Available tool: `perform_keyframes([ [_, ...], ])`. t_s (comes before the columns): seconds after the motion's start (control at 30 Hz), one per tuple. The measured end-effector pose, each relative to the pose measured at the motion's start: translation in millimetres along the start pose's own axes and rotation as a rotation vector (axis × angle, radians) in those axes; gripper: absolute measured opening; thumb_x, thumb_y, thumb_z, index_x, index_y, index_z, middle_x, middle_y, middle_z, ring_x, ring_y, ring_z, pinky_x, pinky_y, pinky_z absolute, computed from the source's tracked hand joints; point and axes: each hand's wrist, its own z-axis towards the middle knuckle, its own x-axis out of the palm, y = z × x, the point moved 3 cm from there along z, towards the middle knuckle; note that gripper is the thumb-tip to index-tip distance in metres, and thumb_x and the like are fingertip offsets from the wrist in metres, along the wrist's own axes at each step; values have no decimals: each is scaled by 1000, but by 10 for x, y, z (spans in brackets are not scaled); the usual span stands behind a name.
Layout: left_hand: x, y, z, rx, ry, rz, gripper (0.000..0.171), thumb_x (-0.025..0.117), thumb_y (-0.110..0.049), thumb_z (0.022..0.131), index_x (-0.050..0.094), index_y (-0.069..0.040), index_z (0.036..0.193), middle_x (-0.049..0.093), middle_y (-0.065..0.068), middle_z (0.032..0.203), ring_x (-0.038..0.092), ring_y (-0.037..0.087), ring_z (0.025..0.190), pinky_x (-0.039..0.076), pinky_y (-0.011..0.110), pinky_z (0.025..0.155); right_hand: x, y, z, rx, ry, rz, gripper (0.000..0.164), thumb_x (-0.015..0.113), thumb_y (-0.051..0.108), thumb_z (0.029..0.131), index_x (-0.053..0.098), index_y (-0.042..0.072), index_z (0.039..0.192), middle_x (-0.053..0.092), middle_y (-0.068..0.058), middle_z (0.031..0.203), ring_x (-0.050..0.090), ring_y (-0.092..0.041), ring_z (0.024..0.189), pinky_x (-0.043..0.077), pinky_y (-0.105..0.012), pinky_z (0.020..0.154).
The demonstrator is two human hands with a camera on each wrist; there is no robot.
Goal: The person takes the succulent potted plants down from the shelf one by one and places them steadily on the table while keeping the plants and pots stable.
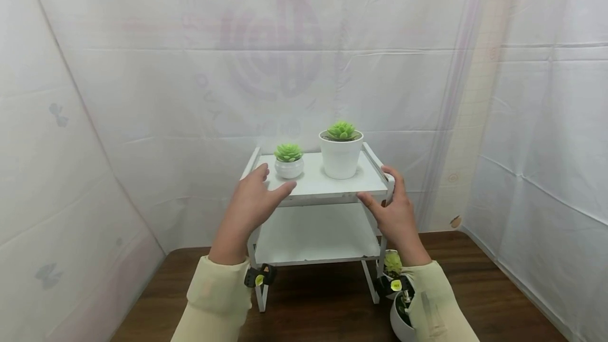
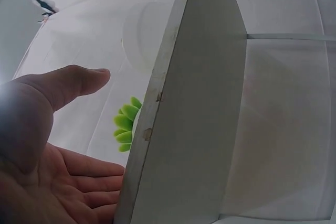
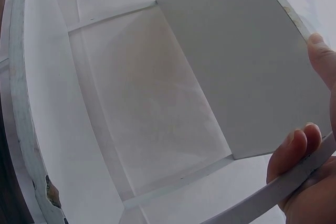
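Observation:
A white two-tier shelf [image 1: 317, 232] stands on the table. On its upper board sit a small round white pot with a green succulent [image 1: 288, 167] on the left and a taller white pot with a green succulent [image 1: 341, 161] on the right. My left hand [image 1: 250, 200] is held beside the small pot at the board's front left, thumb and fingers spread apart, with nothing between them. With my right hand [image 1: 395, 214] I grip the shelf's front right corner. In the right wrist view its fingers [image 3: 294, 148] curl round the white frame bar, the thumb at the board's edge.
Two more potted plants stand on the brown wooden table [image 1: 475, 273] by the shelf's right leg: a yellow-green plant [image 1: 392, 263] and a white pot [image 1: 401, 323], partly hidden by my right wrist. White sheeting [image 1: 190, 94] hangs behind and on both sides.

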Motion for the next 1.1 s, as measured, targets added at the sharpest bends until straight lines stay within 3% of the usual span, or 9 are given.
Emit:
perform_keyframes([
  [0.6,108,-24,143,-7,-85,49,87,63,-49,86,31,2,148,39,21,151,39,36,139,36,52,110,-4,16,-33,-6,2,-18,80,70,50,85,22,40,148,36,-3,61,40,-20,51,39,-33,47],
  [0.83,137,-72,166,38,-150,77,62,67,-47,84,54,-1,124,64,15,117,60,31,107,48,47,90,-2,23,-33,-6,1,-18,80,70,50,85,22,39,148,37,-3,61,40,-20,51,39,-33,47],
  [1.1,155,-102,206,25,-187,132,62,67,-49,83,56,1,118,66,17,109,62,32,101,49,46,85,-6,47,-36,-3,-1,-18,81,71,50,84,22,39,148,39,-4,59,41,-20,49,40,-32,45],
])
